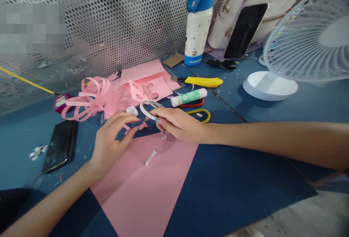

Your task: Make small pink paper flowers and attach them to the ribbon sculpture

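Note:
My right hand (178,124) is closed around the edge of a thin roll of white tape (145,111), which stands tilted above the table. My left hand (114,140) reaches in from the left, thumb and forefinger apart. Small pink paper scraps (143,125) lie by its fingertips; whether they touch is unclear. Below both hands lies a sheet of pink paper (147,193) with a short white strip (151,157) on it. A small white cap (132,111) is just beyond my left fingers. Scissors with a yellow handle (207,116) are partly hidden behind my right hand.
Beyond the hands lie a glue stick (189,97), a yellow cutter knife (204,81), pink paper loops (92,97) and pink sheets (143,71). A phone (60,144) lies left. At the back stand a bottle (199,29), another phone (246,29) and a fan (269,86).

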A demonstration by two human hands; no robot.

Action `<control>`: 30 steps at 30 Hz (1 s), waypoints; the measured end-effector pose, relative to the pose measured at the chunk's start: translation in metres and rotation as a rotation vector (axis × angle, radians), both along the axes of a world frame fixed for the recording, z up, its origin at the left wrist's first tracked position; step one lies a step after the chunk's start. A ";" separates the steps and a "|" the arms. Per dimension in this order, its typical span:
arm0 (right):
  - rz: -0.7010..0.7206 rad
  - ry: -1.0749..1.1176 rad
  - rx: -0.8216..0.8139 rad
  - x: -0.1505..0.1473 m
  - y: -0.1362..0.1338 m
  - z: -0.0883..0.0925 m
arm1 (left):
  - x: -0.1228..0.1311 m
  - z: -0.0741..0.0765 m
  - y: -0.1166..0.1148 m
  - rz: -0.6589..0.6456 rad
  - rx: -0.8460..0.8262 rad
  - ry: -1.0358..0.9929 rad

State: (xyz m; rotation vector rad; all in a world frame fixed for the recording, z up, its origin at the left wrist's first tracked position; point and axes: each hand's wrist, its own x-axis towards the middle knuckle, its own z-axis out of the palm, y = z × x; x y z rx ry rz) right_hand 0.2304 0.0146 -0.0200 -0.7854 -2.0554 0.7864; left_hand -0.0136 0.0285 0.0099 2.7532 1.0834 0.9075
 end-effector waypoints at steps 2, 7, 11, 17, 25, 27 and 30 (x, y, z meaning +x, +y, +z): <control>0.002 -0.003 0.006 -0.001 0.000 0.000 | 0.005 0.006 0.000 -0.060 0.207 0.161; 0.009 -0.012 -0.012 -0.002 0.000 0.001 | 0.025 0.024 0.004 -0.069 0.530 0.414; -0.049 -0.034 -0.025 -0.001 0.001 0.001 | 0.037 0.035 0.005 -0.100 0.537 0.547; -0.078 -0.098 0.022 -0.002 0.003 0.002 | 0.042 0.041 0.007 -0.236 0.320 0.559; -0.005 0.163 -0.005 -0.002 -0.003 0.000 | 0.043 0.050 0.013 -0.440 0.416 0.553; 0.023 0.223 -0.041 -0.004 -0.006 0.001 | 0.040 0.051 0.012 -0.471 0.476 0.560; 0.057 0.257 -0.097 -0.007 -0.010 0.003 | 0.034 0.050 0.009 -0.492 0.443 0.526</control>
